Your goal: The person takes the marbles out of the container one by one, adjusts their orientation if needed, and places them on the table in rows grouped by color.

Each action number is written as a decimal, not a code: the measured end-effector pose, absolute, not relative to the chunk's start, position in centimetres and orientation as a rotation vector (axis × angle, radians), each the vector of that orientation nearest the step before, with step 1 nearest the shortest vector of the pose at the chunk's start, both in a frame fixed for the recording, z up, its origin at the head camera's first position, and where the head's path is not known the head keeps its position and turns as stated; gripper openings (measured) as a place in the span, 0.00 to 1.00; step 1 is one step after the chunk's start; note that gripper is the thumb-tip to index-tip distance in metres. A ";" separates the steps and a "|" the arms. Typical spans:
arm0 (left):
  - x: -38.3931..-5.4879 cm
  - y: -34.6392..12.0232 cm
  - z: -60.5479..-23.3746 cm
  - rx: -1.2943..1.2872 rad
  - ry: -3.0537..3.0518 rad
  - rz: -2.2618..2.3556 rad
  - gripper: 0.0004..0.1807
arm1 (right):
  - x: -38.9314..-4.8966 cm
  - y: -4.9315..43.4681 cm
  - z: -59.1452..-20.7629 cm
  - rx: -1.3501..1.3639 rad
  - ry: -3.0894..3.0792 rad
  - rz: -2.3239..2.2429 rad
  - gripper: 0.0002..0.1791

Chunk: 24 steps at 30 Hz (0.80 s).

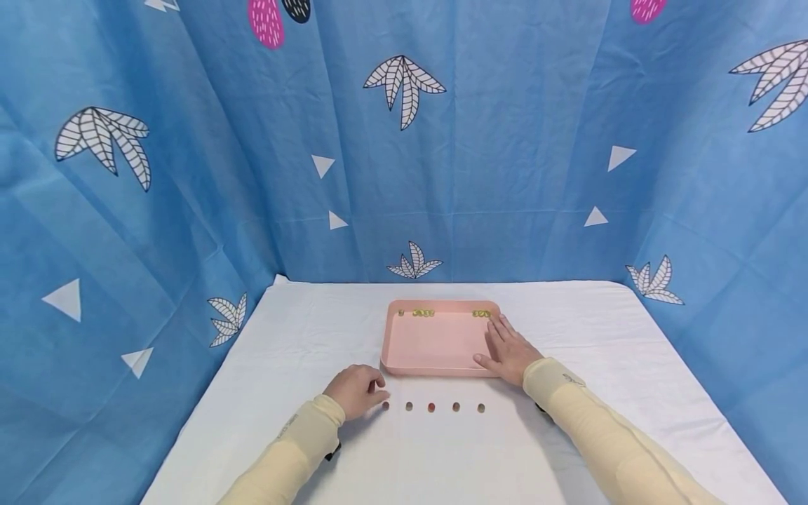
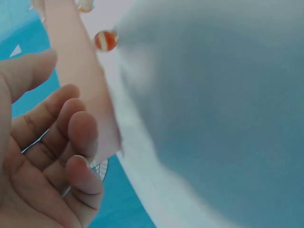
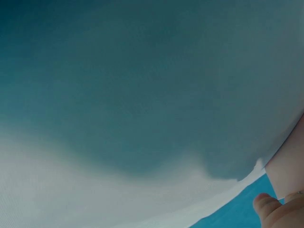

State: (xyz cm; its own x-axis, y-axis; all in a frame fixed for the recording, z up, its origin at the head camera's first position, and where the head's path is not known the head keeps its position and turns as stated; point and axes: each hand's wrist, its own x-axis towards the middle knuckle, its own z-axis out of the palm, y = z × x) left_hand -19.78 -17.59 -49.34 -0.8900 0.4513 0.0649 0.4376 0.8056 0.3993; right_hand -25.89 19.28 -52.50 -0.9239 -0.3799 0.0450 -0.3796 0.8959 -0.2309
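Note:
My left hand (image 1: 357, 391) hovers by the left end of a row of small marbles, its thumb and loosely bent fingers apart. Nearest to it is the leftmost marble (image 1: 386, 406), just past the thumb tip. An orange-and-white striped marble (image 2: 105, 41) shows beyond the fingers in the left wrist view. On the right rim of a shallow pink tray (image 1: 442, 344) rests my right hand (image 1: 510, 352), fingers extended and thumb spread over the front corner. Along the tray's back wall sit yellow-green marbles (image 1: 423, 313) in three groups.
In front of the tray, the row continues with a grey-brown marble (image 1: 409, 406), a red marble (image 1: 431, 407) and more to the right. A white cloth (image 1: 303, 330) covers the table. Blue patterned curtains (image 1: 505, 140) stand behind and at both sides.

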 end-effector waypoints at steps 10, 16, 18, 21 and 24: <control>-22.1 -17.8 -47.7 0.582 3.171 0.735 0.20 | -25.8 18.9 -52.2 -0.615 3.055 -0.369 0.53; -24.2 -17.5 -48.1 0.514 3.148 0.687 0.37 | -25.9 19.1 -52.4 -0.610 3.063 -0.364 0.53; -25.0 -17.3 -48.6 0.500 3.134 0.637 0.42 | -25.9 19.2 -52.5 -0.614 3.068 -0.360 0.53; -26.2 -17.1 -49.5 0.475 3.121 0.553 0.48 | -26.0 19.3 -52.7 -0.630 3.073 -0.365 0.53; -27.1 -16.8 -50.3 0.448 3.094 0.489 0.51 | -26.0 19.3 -52.8 -0.639 3.067 -0.383 0.52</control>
State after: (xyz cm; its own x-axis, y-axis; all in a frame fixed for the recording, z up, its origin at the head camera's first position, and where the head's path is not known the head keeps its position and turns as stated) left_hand -27.14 -16.78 -50.26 -0.9596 0.2734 0.0664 0.2806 0.9120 0.2992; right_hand -25.99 19.29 -52.76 -0.9179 -0.3919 0.0629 -0.3953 0.8885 -0.2328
